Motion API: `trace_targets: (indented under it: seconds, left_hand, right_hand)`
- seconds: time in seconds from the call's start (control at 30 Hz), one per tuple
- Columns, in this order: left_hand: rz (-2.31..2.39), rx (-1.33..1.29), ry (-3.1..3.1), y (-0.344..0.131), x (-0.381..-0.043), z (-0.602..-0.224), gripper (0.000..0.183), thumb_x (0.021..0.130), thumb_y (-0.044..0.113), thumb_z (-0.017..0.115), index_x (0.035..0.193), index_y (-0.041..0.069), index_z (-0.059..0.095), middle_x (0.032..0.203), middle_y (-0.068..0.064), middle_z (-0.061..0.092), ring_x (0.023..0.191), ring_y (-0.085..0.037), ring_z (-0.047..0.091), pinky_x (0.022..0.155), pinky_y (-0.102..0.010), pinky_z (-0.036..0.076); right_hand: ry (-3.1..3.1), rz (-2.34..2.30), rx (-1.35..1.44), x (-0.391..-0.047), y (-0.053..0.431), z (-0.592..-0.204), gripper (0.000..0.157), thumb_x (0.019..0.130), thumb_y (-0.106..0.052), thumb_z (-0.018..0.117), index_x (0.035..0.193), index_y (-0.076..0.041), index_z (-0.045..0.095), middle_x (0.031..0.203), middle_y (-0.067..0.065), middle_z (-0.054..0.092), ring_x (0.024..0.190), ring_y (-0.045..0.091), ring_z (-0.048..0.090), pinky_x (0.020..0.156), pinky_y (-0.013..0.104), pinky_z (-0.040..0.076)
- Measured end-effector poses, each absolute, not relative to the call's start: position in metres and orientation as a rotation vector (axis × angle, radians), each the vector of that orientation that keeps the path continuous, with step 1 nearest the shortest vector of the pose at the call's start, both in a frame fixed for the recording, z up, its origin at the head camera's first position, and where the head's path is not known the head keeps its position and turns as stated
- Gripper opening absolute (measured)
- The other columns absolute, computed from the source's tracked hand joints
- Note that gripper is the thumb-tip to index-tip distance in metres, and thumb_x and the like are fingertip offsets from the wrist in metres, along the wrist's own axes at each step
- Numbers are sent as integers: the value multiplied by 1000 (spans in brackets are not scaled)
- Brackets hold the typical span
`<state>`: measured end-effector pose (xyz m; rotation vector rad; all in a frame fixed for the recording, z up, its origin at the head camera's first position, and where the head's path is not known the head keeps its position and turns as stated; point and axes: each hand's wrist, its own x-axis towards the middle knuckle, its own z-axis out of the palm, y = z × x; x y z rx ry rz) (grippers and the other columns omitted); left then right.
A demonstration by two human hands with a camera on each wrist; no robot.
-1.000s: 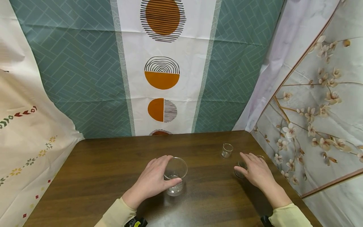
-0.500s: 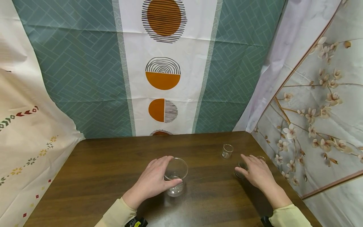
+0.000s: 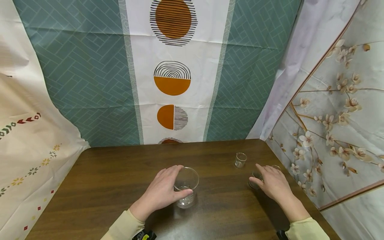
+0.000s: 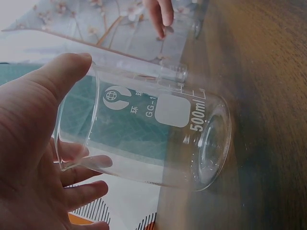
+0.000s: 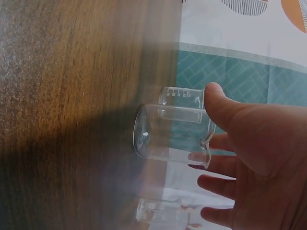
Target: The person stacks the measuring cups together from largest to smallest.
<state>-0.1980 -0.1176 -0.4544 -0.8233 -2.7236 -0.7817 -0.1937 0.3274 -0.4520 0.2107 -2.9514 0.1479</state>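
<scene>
My left hand holds a large glass beaker by its rim, thumb on the near side and fingers round the far side. The left wrist view shows the 500ml mark on this beaker, which is upright on the table. At the right, my right hand is round the rim of a smaller beaker, its thumb along one side and the fingertips behind the glass. From the head view that beaker is mostly covered by the hand. Both beakers look free of contents.
A small graduated beaker stands behind and left of my right hand. Another little beaker is to that hand's right, only its rim showing in the head view. The brown wooden table meets hanging cloths at its back and sides.
</scene>
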Motion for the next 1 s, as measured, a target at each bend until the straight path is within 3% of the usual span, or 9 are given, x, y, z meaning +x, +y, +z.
trace_targets:
  seconds: [1.0]
  left_hand:
    - [-789, -823, -2723, -117, -197, -454, 88, 91, 66, 84, 150, 5, 59, 148, -11, 66, 138, -33, 61, 121, -59, 40]
  right_hand:
    - [-2918, 136, 133, -190, 327, -451, 70, 103, -47, 76, 143, 11, 64, 134, 34, 68, 126, 56, 62, 100, 71, 50]
